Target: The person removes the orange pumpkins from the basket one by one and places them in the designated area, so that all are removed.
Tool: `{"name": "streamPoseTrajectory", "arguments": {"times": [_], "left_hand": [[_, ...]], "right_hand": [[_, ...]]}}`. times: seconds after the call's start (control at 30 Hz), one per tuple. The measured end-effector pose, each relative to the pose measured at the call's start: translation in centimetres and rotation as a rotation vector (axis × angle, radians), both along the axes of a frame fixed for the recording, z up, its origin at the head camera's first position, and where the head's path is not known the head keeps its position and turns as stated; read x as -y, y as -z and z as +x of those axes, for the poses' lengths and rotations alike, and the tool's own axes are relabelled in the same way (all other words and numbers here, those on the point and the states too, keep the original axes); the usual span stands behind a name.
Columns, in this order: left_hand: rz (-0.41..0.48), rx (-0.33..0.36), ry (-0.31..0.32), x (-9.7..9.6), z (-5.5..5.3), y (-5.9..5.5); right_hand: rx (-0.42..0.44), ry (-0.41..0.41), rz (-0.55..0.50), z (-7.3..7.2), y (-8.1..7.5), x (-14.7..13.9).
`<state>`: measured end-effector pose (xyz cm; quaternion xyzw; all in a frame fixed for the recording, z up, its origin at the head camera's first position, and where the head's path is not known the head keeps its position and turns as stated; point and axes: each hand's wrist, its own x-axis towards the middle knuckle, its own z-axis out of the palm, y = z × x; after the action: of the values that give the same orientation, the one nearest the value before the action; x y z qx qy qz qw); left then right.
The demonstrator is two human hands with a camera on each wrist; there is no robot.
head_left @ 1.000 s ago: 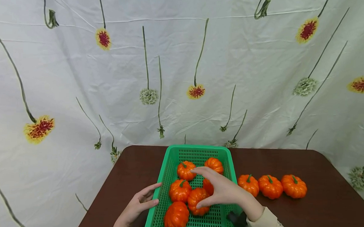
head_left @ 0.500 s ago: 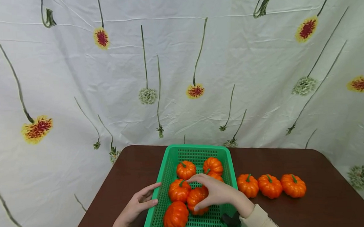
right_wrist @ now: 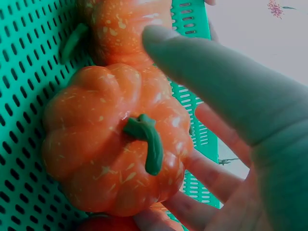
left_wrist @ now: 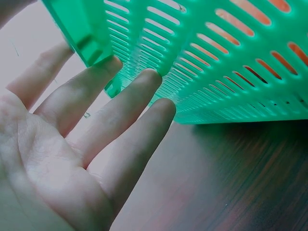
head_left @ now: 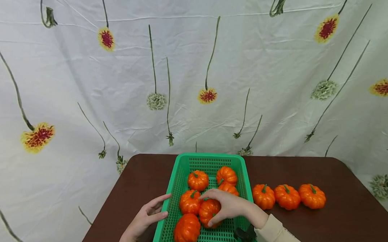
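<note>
Right hand point(head_left: 230, 205) has drawn in around pumpkin point(head_left: 209, 209) in green basket point(head_left: 211, 155), fingers unclenched, hold apparently unsecured; left hand point(head_left: 143, 217) loose-fingered at basket's side

Basket point(head_left: 211, 155) on desk point(head_left: 316, 231), cloth point(head_left: 185, 78) behind
Six pumpkins point(head_left: 187, 230) lie inside; three more sit on the desk to its right. The left hand point(head_left: 143, 219) is at the basket's left wall, the right hand point(head_left: 231, 206) at a pumpkin inside.
</note>
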<state>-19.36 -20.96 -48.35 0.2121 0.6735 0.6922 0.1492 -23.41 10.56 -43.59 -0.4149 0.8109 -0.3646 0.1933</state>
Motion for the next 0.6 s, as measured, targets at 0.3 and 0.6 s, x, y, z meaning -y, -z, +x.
{"name": "streamPoseTrajectory", "arguments": {"times": [0.3, 0.6], "left_hand": [[-0.004, -0.004, 0.006, 0.00, -0.04, 0.01], [-0.017, 0.007, -0.004, -0.03, 0.07, -0.15]], "right_hand": [[-0.032, -0.019, 0.054, 0.09, 0.01, -0.17], [0.075, -0.013, 0.015, 0.33, -0.33, -0.58]]}}
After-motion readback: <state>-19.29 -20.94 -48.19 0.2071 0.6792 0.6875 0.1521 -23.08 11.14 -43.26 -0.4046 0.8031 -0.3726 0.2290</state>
